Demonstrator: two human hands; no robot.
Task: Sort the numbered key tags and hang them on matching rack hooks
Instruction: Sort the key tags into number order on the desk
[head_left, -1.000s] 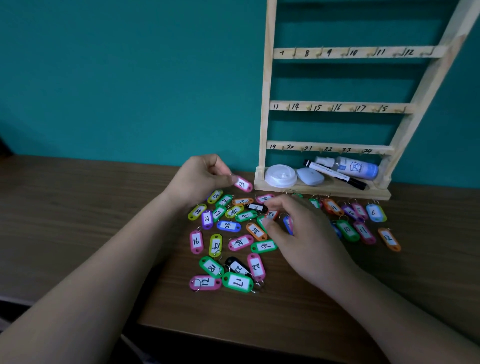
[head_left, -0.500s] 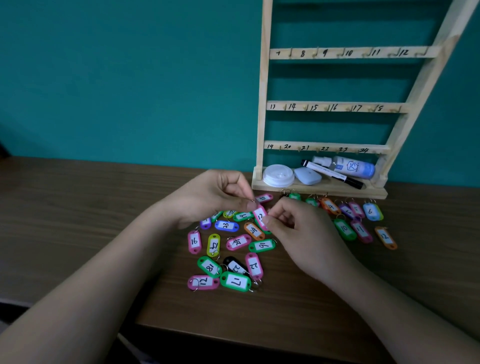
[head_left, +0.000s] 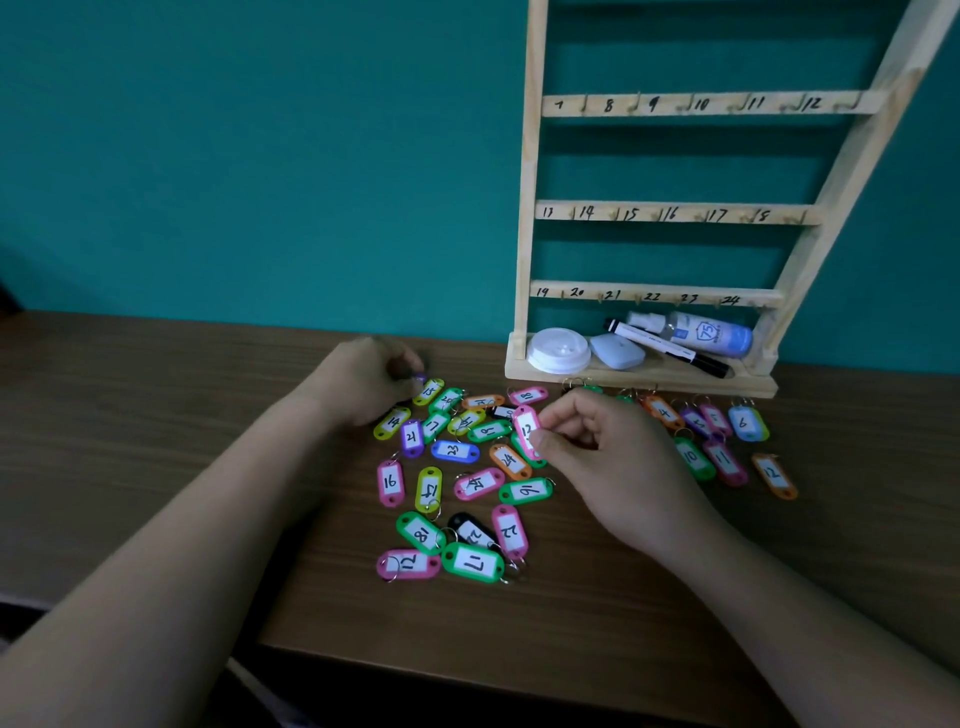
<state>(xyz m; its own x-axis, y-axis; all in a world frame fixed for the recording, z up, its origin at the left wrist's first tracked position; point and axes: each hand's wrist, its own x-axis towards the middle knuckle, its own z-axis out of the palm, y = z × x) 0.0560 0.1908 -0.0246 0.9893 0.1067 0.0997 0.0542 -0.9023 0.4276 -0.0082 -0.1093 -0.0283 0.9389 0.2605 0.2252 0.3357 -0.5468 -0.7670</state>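
Pink plastic tag (head_left: 525, 429) — oblong, paper-labelled — pinched by the right hand (head_left: 618, 467).

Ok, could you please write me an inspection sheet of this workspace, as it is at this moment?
Surface: wooden table, brown grain.
Job's things: key tags lie scattered in front of the rack; nothing hangs on it in view.
Clutter: white lid, marker and spray bottle in the rack's bottom tray.
Grips: right hand pinches a pink tag; left hand is blurred, curled at the tags' edge.
Cables: nothing seen.
Surroundings: teal wall.
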